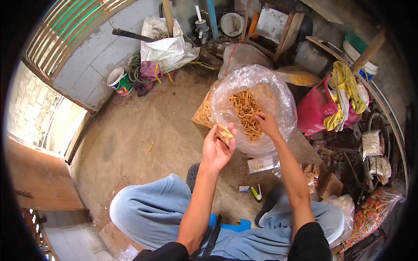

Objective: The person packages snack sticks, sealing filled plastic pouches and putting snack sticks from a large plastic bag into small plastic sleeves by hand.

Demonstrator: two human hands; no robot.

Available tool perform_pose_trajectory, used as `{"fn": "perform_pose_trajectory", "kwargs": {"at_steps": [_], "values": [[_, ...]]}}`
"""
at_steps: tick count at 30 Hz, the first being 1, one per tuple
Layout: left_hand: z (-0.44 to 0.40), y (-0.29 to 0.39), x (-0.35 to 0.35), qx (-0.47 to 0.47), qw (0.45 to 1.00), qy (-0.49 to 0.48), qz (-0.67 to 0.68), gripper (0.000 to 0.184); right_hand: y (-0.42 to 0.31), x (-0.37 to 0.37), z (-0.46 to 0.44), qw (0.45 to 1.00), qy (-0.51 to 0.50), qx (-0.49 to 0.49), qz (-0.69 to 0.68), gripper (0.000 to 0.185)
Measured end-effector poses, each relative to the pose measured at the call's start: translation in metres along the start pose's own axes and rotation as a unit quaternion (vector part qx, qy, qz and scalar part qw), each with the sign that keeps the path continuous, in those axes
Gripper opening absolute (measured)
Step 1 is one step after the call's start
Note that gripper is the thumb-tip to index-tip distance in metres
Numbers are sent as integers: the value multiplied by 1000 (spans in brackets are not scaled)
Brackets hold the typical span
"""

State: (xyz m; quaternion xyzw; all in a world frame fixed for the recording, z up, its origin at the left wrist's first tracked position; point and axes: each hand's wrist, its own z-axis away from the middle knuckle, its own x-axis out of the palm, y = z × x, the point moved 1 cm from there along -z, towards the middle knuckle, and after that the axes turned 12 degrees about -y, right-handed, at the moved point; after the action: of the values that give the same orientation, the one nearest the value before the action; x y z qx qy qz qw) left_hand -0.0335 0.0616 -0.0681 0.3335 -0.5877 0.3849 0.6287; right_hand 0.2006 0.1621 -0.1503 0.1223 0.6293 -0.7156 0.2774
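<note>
My left hand is raised in front of the large bag, its fingers curled round a small clear packet of snack sticks. A large clear plastic bag stands wide open on the floor, holding a heap of brown fried snack sticks. My right hand reaches over the near right side of that heap. Its thumb and fingers are pinched together at the sticks; the fingertips are small in view. Below the bag lie a pack of flat clear plastic bags, a green and black stapler and a small staple box.
Filled clear packets lie to the right of my right forearm. A pink tub with yellow cloths stands at the right. At the far left are a paint bucket and a white sack. A bag of colourful snacks leans at lower right.
</note>
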Motion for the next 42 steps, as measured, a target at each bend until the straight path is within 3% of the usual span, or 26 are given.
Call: {"fn": "perform_pose_trajectory", "kwargs": {"at_steps": [1,3,4,6,10,19,27,30,32,35,40,42], "values": [[0,-2,4,-1,1000,-4,1,37,-16,-7,10,1000,2,-1,3,18],[-1,-4,13,19,999,1,-32,36,-50,-22,36,980,-24,12,-197,20],[0,-5,16,19,999,-4,-30,36,-68,-30,51,981,-22,10,-193,20],[0,-5,22,32,998,-8,-50,35,-103,-44,82,954,-26,-68,-290,21],[3,-13,35,33,998,-35,-51,34,-151,-62,136,948,-50,-115,-293,17],[14,-32,54,54,992,-53,-100,29,-178,-56,188,954,-21,-155,-255,14],[17,-47,59,49,991,-70,-105,24,-176,-22,186,955,131,-143,-226,14],[20,-52,67,66,991,-52,-105,26,-178,-21,190,959,188,-153,-147,15],[21,-52,70,70,990,-53,-109,27,-180,-24,191,959,214,-186,-14,14],[22,-52,71,79,989,-53,-111,28,-190,-26,196,951,215,-222,-6,13],[20,-51,62,85,987,-59,-126,29,-196,-26,201,958,201,-202,-12,15],[18,-53,61,107,973,-52,-197,28,-197,-24,202,958,204,-200,-3,16]]}}
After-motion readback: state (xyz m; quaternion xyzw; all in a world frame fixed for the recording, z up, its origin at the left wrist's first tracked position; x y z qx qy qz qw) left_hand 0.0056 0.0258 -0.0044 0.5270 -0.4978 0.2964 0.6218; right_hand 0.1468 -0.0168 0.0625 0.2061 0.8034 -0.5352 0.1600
